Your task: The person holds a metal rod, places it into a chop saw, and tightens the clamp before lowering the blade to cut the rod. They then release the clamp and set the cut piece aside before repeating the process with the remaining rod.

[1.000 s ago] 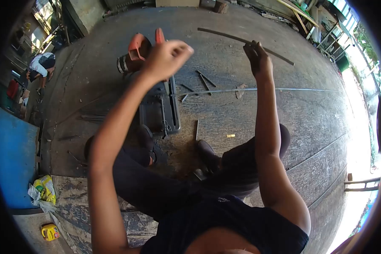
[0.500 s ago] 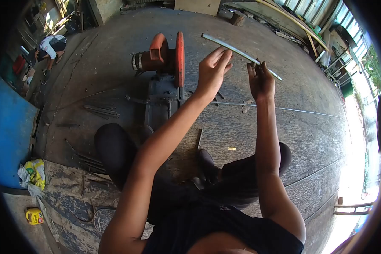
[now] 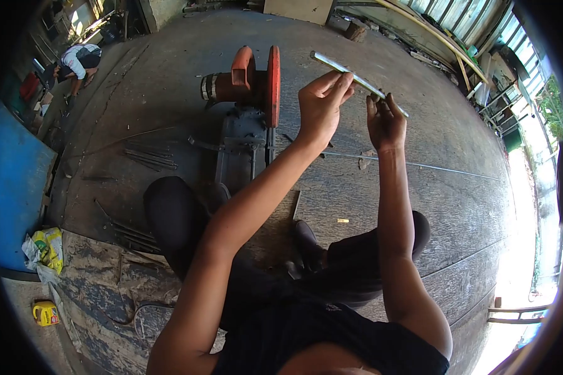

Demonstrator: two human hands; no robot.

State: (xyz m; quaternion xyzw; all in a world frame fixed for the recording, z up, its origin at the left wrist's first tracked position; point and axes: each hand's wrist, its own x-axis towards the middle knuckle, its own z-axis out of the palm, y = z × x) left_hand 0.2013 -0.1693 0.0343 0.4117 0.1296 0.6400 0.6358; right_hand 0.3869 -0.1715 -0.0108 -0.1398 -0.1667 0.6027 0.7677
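Note:
A short shiny metal bar (image 3: 363, 82) is held up in the air, slanting down to the right. My left hand (image 3: 322, 106) pinches it left of its middle between thumb and fingers. Near its lower right end, the fingers of my right hand (image 3: 386, 122) are closed on it. To the left of my hands stands a cut-off saw with a red disc guard (image 3: 273, 87) and a red handle, on a dark metal base (image 3: 241, 150). A long thin rod (image 3: 419, 165) lies on the floor, running right from the saw.
Several dark rods (image 3: 150, 156) lie on the floor left of the saw. A small yellow object (image 3: 343, 220) and a short metal piece (image 3: 296, 205) are near my foot. A yellow container (image 3: 45, 313) stands lower left. Another person (image 3: 78, 62) bends down at the upper left.
The bar's left end has shifted right and the bar now looks shorter, as if turned. My left hand is slightly further right. Both hands still hold the bar.

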